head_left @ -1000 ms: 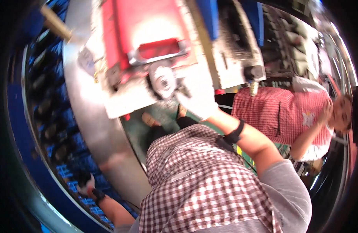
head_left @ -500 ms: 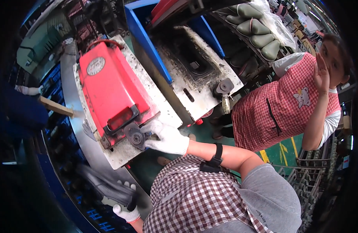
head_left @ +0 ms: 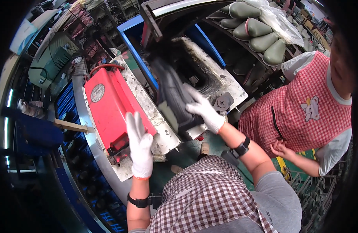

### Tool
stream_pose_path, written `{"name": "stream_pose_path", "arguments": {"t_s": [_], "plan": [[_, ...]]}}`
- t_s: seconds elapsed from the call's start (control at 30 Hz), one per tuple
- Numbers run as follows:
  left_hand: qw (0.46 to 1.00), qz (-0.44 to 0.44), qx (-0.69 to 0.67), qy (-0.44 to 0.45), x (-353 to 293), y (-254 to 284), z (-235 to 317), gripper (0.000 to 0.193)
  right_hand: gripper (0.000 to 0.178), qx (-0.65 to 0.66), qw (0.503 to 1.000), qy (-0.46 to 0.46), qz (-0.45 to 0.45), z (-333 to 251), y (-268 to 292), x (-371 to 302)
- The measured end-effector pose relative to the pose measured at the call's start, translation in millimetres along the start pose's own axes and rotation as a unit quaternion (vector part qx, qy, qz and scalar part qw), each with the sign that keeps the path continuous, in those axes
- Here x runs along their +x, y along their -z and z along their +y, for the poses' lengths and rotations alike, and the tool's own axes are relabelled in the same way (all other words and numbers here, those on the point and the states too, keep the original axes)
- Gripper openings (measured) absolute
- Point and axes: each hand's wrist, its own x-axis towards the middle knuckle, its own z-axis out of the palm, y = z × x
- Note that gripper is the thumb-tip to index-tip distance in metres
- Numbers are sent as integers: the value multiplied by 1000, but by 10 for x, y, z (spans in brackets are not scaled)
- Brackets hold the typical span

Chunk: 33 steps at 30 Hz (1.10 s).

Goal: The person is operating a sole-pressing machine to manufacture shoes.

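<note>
My right hand (head_left: 204, 110), in a white glove, grips a black shoe (head_left: 172, 95) at its side. The shoe is tilted and blurred, just left of a dark foot-shaped opening (head_left: 194, 79) in the open machine. My left hand (head_left: 140, 145), also white-gloved, holds nothing, its fingers stretched upward. It hovers by the front end of a red machine cover (head_left: 113, 105), which lies down on its pale, stained bed. A round grey knob (head_left: 223, 101) sits on the open machine's corner, beside my right hand.
A raised dark lid (head_left: 179, 15) stands over the open machine, with blue side panels (head_left: 208, 44) around it. Several green shoe lasts (head_left: 260, 33) lie on a rack at the back right. A co-worker in a red checked apron (head_left: 291, 112) stands at the right.
The shoe has gone from my left hand at lower left to my right hand at the open machine. My right hand has left the red machine's knob. The co-worker's raised hand has come down.
</note>
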Motion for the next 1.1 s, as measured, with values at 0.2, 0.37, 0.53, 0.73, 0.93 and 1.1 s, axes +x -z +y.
{"name": "stream_pose_path", "arguments": {"t_s": [0.2, 0.37, 0.53, 0.73, 0.93, 1.1], "plan": [[981, 47, 104, -159, 999, -298, 703, 89, 81, -583, 785, 81, 193, -268, 614, 1193], [958, 57, 130, -248, 1700, -619, 1202, 80, 70, -671, 712, 59, 196, 110, 876, 1640], [942, 26, 218, -256, 2235, -874, 1569, 77, 74, -679, 703, 107, 183, 247, 949, 1618], [852, -110, 456, -232, 2961, -1276, 2001, 79, 74, -695, 700, 46, 159, 180, 961, 1533], [887, -137, 349, -270, 3425, -1281, 1821, 67, 79, -699, 701, 32, 140, 134, 853, 1509], [838, -114, 411, -341, 3138, -1445, 1402, 62, 85, -599, 782, 88, 147, 299, 1421, 1432]]}}
